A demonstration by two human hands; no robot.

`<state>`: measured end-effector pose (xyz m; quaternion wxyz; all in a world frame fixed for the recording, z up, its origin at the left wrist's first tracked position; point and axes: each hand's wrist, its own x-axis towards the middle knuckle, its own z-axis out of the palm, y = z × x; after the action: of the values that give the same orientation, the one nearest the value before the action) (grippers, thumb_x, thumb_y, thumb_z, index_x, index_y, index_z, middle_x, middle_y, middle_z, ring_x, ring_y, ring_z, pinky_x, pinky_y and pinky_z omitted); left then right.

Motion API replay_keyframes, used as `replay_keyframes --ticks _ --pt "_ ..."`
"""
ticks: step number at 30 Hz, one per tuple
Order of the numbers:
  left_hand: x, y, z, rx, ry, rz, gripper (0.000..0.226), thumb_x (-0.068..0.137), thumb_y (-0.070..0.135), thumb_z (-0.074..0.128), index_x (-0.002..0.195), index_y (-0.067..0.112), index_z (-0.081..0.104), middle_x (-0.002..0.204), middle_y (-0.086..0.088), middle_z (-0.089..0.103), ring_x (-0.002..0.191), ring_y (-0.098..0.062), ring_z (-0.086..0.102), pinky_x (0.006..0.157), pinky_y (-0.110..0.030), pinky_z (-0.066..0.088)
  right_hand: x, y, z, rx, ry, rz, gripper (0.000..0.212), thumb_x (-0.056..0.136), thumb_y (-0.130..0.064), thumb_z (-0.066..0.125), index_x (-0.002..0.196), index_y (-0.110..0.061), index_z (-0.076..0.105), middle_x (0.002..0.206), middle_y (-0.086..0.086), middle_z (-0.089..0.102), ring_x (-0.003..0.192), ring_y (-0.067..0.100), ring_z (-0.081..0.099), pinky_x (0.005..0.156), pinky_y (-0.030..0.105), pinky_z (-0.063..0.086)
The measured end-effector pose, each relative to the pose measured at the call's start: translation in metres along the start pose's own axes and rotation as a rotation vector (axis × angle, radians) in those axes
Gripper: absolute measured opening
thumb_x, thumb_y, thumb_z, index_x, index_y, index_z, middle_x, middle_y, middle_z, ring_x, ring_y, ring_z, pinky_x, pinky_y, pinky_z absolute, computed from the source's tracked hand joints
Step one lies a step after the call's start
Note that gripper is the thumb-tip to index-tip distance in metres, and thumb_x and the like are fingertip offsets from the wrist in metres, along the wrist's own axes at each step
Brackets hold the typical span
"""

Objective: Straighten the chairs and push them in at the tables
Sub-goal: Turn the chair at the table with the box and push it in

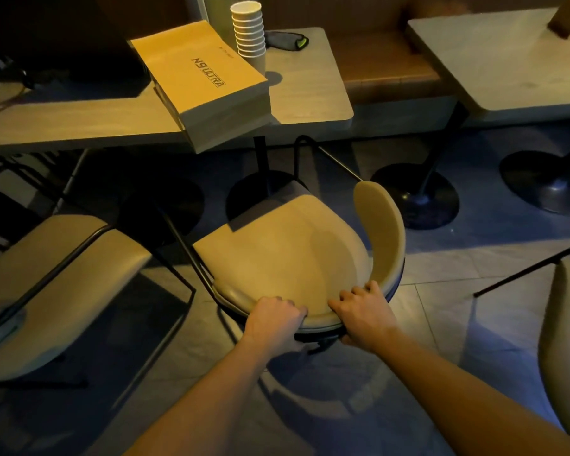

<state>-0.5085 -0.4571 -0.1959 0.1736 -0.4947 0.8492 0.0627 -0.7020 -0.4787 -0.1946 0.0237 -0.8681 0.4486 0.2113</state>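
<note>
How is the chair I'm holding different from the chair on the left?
Both hands, left hand and right hand, grip the seat edge of the middle chair; nothing touches the left chair. The middle chair is turned, its backrest off to the right, while the left chair has a dark bar running across its seat. Both have tan cushioned seats and thin black metal frames.

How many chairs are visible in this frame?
3. One chair in the centre, held at its seat edge by both hands; one at left, beside the table; one partly cut off at the right edge. Others may lie outside the view.
</note>
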Motion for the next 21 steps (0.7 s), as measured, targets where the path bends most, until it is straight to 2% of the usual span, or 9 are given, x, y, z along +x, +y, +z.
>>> replay_keyframes --ticks 4,7,8,10,11,13,15,21 --pt "0.001 0.001 0.001 -0.020 -0.001 -0.030 0.057 0.081 0.065 0.060 0.115 0.020 0.057 0.102 -0.005 0.065 0.094 -0.027 0.061 0.072 -0.036 0.048 0.002 0.001 0.003 0.005 -0.002 0.001 0.058 0.079 -0.051 0.072 0.123 -0.021 0.049 0.118 0.007 0.062 0.108 0.029 0.055 0.094 0.048 0.036" --pt "0.000 0.003 0.000 -0.088 0.002 -0.074 0.080 0.073 0.073 0.063 0.133 0.023 0.045 0.125 -0.003 0.057 0.113 -0.026 0.051 0.087 -0.041 0.047 -0.002 0.001 0.005 0.056 0.033 -0.003 0.070 0.076 -0.057 0.072 0.128 -0.020 0.042 0.127 0.009 0.056 0.116 0.030 0.049 0.098 0.051 0.033" --pt "-0.001 0.005 -0.001 -0.092 0.028 -0.085 0.094 0.068 0.080 0.060 0.140 0.025 0.037 0.136 -0.004 0.049 0.122 -0.027 0.045 0.097 -0.045 0.042 -0.005 0.002 0.004 0.075 0.059 -0.006 0.080 0.074 -0.061 0.071 0.133 -0.020 0.037 0.134 0.011 0.050 0.122 0.031 0.044 0.101 0.053 0.032" --pt "-0.002 0.010 -0.012 -0.059 0.106 -0.085 0.114 0.061 0.092 0.047 0.151 0.028 0.020 0.155 -0.005 0.030 0.137 -0.031 0.029 0.112 -0.054 0.021 -0.011 0.008 -0.003 0.084 0.108 -0.008 0.103 0.071 -0.070 0.068 0.146 -0.018 0.022 0.150 0.016 0.031 0.137 0.034 0.029 0.108 0.058 0.025" --pt "-0.001 0.014 -0.020 -0.046 0.142 -0.076 0.119 0.060 0.095 0.043 0.154 0.029 0.010 0.160 -0.005 0.021 0.142 -0.032 0.021 0.114 -0.056 0.012 -0.017 0.013 -0.008 0.081 0.127 -0.004 0.111 0.071 -0.073 0.066 0.151 -0.017 0.012 0.157 0.018 0.019 0.142 0.036 0.019 0.112 0.058 0.021" --pt "0.003 0.023 -0.042 -0.042 0.209 -0.053 0.124 0.060 0.096 0.039 0.155 0.028 -0.002 0.164 -0.006 0.009 0.146 -0.032 0.012 0.115 -0.057 0.006 -0.030 0.024 -0.018 0.083 0.179 0.028 0.119 0.073 -0.076 0.061 0.153 -0.014 -0.001 0.162 0.019 0.002 0.147 0.037 0.006 0.115 0.057 0.014" --pt "0.011 0.035 -0.068 -0.038 0.277 -0.026 0.125 0.060 0.095 0.041 0.155 0.026 -0.002 0.163 -0.007 0.010 0.146 -0.032 0.014 0.115 -0.057 0.008 -0.046 0.042 -0.028 0.111 0.248 0.079 0.120 0.073 -0.078 0.058 0.154 -0.013 -0.003 0.162 0.020 -0.001 0.148 0.037 0.003 0.116 0.056 0.012" --pt "0.046 0.089 -0.153 0.027 0.410 0.097 0.122 0.059 0.092 0.045 0.155 0.023 0.015 0.159 -0.010 0.024 0.143 -0.034 0.024 0.112 -0.056 0.020 -0.115 0.117 -0.045 0.168 0.366 0.233 0.121 0.073 -0.082 0.052 0.153 -0.015 -0.008 0.163 0.018 0.002 0.148 0.035 0.004 0.117 0.056 0.015"
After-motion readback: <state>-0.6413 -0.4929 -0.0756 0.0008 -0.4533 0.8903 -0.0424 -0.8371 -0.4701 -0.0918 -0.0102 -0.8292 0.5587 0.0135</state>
